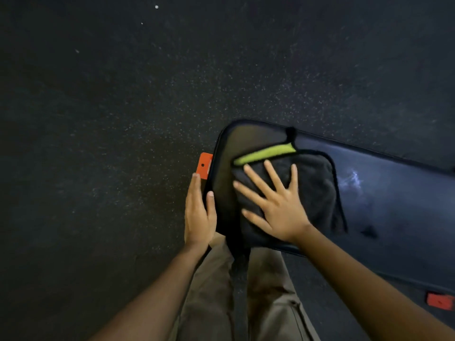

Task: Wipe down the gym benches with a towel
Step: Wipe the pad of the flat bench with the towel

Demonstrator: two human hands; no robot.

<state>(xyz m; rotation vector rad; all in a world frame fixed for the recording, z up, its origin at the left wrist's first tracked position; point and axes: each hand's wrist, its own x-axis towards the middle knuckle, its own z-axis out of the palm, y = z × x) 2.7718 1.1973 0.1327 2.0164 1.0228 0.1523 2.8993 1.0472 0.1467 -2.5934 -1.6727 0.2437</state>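
Right hand (275, 207) flat on towel (315, 183) near bench (394, 205) end.

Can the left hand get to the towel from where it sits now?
Probably yes. The left hand grips the bench end, and only bare pad lies between it and the towel. The right hand presses flat on the towel's near part, leaving the rest free.

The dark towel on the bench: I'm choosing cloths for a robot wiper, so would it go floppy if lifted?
Probably floppy: the towel has a corner folded back, showing green. It likely slides easily, since the bench pad looks smooth under the flat right hand.
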